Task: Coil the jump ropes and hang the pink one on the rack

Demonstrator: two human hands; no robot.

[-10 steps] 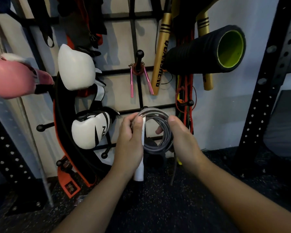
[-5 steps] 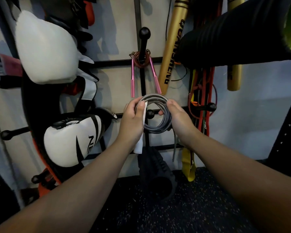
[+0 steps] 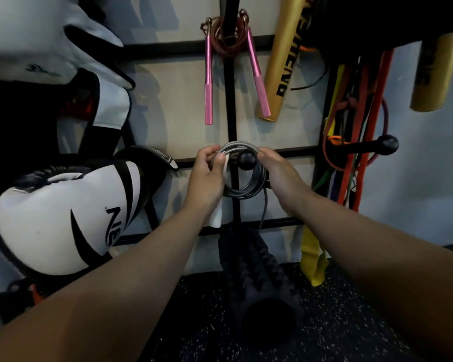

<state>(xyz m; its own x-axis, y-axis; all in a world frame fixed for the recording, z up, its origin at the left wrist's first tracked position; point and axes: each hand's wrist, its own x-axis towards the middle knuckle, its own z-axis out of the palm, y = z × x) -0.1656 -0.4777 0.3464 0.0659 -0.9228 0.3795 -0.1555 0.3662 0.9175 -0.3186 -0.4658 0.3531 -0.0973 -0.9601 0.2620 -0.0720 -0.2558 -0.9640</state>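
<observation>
Both arms reach straight out, the left hand (image 3: 207,176) and the right hand (image 3: 279,173) close together, fingers curled, each holding a side of the gray rope (image 3: 249,189).

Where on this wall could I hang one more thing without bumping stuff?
The bare panel between the white boxing gloves and the pink jump rope is free. The right peg tip is bare, but bands crowd its base. The middle peg is busy: both hands loop the grey rope there.

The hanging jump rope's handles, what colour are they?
Pink handles, clearest in the head view.
</observation>
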